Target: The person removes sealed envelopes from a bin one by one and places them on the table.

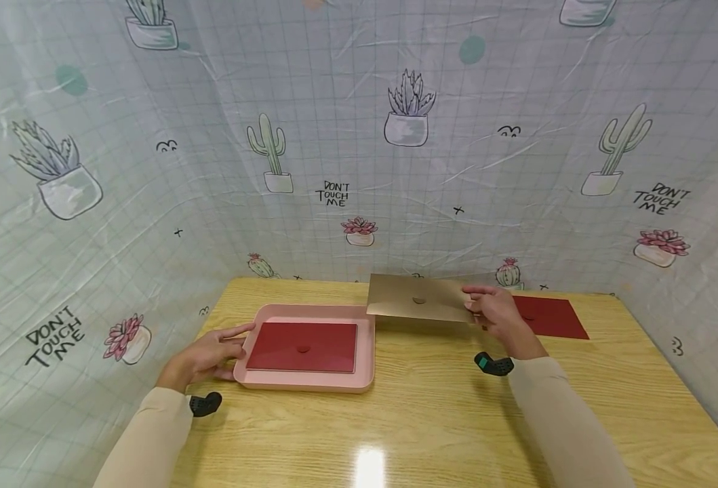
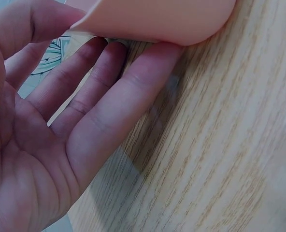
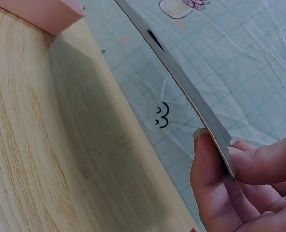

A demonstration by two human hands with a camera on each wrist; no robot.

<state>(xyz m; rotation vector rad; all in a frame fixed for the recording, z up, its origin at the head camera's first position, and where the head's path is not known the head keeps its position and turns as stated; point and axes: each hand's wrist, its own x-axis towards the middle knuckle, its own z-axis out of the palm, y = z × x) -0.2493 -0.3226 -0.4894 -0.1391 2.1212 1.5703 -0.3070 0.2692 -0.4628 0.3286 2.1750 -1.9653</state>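
A pink tray lies on the table at the left, with a red rectangular card marked by a small half-moon cut inside it. My left hand holds the tray's left side, some fingers at the rim and others low against the wall. In the left wrist view, fingertips touch the underside of the pink wall. Between thumb and fingers, my right hand pinches the right end of a gold-brown card, also with a half-moon cut. That card is tilted above the table, just right of the tray.
Another red card lies at the back right, partly hidden behind my right hand. The wooden table meets a patterned plastic sheet at the back and both sides.
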